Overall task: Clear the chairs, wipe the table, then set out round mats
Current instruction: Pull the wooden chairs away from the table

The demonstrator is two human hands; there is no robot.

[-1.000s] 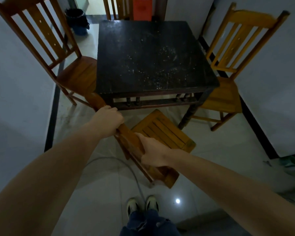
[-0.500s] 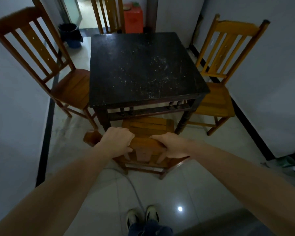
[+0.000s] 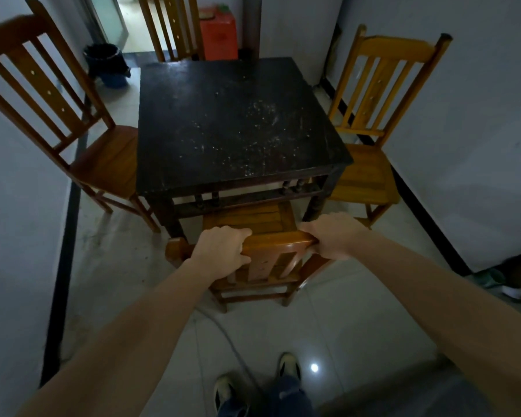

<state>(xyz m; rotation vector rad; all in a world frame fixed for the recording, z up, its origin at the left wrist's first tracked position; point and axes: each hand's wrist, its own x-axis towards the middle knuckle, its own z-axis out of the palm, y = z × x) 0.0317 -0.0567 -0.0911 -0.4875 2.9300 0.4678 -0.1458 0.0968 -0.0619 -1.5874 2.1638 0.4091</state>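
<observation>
A square black table stands in the middle, its top speckled with pale crumbs and dust. A wooden chair stands upright at the table's near side, its seat partly under the table. My left hand grips the left part of its top rail. My right hand grips the rail's right end. Three more wooden chairs surround the table: one on the left, one on the right, one at the far side. No round mats are in view.
White walls close in on both sides. A dark bin stands at the far left and a red box behind the table. A cable lies on the tiled floor by my feet. Slippers lie at the right.
The near chair went from tilted and turned sideways to upright and square to the table, pushed in toward it. Both hands stayed on its top rail.
</observation>
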